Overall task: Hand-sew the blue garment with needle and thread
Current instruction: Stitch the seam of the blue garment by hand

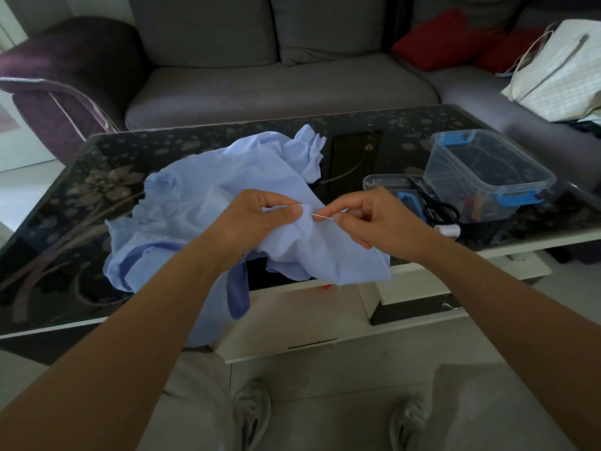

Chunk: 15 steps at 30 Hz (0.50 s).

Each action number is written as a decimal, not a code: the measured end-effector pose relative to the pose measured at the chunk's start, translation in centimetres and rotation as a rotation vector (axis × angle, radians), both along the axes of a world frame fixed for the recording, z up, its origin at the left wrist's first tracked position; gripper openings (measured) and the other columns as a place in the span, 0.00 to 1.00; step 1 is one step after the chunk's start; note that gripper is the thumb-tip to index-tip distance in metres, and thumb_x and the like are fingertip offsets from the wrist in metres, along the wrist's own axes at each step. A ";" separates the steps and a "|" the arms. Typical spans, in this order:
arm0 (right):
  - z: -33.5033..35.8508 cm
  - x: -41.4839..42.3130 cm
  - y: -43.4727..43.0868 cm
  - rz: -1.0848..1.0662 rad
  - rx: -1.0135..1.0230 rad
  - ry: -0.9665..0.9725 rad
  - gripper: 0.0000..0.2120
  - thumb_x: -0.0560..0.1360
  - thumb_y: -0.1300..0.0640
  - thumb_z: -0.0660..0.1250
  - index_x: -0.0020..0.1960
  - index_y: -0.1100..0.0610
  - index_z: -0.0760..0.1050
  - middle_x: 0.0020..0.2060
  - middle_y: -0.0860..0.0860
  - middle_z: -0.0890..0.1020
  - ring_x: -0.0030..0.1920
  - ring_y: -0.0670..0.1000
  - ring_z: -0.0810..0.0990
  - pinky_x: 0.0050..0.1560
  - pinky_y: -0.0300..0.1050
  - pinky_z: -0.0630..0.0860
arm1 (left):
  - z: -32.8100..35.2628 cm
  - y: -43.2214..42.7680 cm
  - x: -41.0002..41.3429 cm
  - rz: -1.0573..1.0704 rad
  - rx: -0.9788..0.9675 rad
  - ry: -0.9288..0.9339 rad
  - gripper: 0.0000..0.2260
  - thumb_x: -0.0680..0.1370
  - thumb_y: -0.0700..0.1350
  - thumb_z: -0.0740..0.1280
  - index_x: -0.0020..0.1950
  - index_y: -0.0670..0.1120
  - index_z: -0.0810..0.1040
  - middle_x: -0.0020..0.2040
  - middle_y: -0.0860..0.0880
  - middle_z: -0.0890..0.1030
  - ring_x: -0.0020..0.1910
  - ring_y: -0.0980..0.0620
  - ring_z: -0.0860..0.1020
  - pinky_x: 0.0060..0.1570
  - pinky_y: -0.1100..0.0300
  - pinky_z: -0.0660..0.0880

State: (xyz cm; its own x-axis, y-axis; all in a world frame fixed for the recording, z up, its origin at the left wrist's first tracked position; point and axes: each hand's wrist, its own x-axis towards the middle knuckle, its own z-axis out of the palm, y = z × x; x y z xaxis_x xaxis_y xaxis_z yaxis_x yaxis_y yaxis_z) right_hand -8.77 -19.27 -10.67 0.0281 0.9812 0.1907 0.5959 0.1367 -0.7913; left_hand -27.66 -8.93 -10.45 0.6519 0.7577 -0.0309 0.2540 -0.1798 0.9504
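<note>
Head view, near to far. My shoes (252, 415) are on the floor, closest to me. Next come both arms, reaching out.

My left hand (260, 219) pinches a fold of the blue garment (201, 196) between thumb and fingers. It holds that bit up just over the near edge of the table (65, 206). The rest of the cloth lies in a heap on the glass, and some hangs off the front.

My right hand (374, 219) pinches the back end of the needle (323, 217) w/ thumb and first finger.

The needle lies almost flat, long way going side to side. Its tip points left, into the fold right by my left thumb.

I think I'm mid stitch. To do it well I should:
- hold the fold tight
- take a small bite of cloth
- push straight along the needle's line
- mind that thumb, bc the tip is v. close
- pull the thread thru slowly (it's too thin for me to see here)

Past my right hand sit scissors (437, 209), a white spool (450, 230) and a clear box (487, 170). The sofa (276, 89) is farthest.
</note>
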 end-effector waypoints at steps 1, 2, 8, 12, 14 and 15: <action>0.0 0.0 0.0 0.005 0.000 0.000 0.14 0.80 0.65 0.61 0.53 0.49 0.80 0.22 0.52 0.70 0.24 0.45 0.69 0.31 0.35 0.72 | 0.0 0.0 0.0 -0.006 0.003 -0.002 0.06 0.78 0.46 0.68 0.44 0.55 0.81 0.49 0.50 0.83 0.53 0.48 0.81 0.57 0.50 0.78; 0.0 0.0 0.0 0.009 -0.001 -0.002 0.14 0.80 0.65 0.61 0.52 0.48 0.80 0.22 0.53 0.70 0.24 0.45 0.69 0.31 0.35 0.72 | -0.1 0.0 0.0 -0.010 0.011 0.000 0.06 0.78 0.46 0.68 0.44 0.55 0.81 0.48 0.51 0.83 0.52 0.49 0.81 0.56 0.52 0.79; -0.5 0.2 0.3 0.006 -0.084 -0.063 0.18 0.79 0.65 0.61 0.65 0.51 0.76 0.21 0.47 0.72 0.24 0.44 0.70 0.32 0.33 0.71 | -0.4 0.1 0.0 -0.074 0.147 0.047 0.07 0.79 0.44 0.68 0.43 0.51 0.83 0.46 0.50 0.84 0.47 0.54 0.82 0.50 0.62 0.78; -0.8 -0.2 0.3 0.085 -0.169 -0.086 0.24 0.78 0.67 0.58 0.71 0.50 0.69 0.22 0.49 0.74 0.24 0.45 0.71 0.36 0.38 0.74 | -0.4 0.0 0.0 -0.093 0.239 0.081 0.05 0.79 0.43 0.68 0.45 0.50 0.83 0.42 0.56 0.82 0.41 0.67 0.79 0.43 0.74 0.74; -0.7 -0.4 0.4 0.097 -0.200 -0.075 0.22 0.78 0.68 0.58 0.67 0.50 0.72 0.21 0.49 0.73 0.24 0.44 0.71 0.36 0.38 0.73 | -0.5 0.1 0.0 -0.092 0.271 0.096 0.06 0.79 0.44 0.68 0.43 0.52 0.82 0.41 0.58 0.81 0.40 0.69 0.78 0.42 0.76 0.73; -0.7 -0.4 0.4 0.091 -0.211 -0.071 0.20 0.78 0.67 0.58 0.65 0.50 0.74 0.21 0.49 0.73 0.24 0.44 0.71 0.35 0.36 0.73 | -0.5 0.2 0.0 -0.092 0.282 0.105 0.06 0.78 0.44 0.68 0.43 0.52 0.82 0.41 0.58 0.81 0.40 0.68 0.78 0.42 0.76 0.73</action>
State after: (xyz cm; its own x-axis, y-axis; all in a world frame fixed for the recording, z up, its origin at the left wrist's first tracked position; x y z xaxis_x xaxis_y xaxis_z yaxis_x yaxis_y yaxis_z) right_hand -9.18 -18.82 -11.42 -0.0680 0.9975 -0.0204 0.6438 0.0283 -0.7646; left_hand -27.61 -8.75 -10.97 0.7225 0.6839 0.1013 0.3182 -0.4590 0.8295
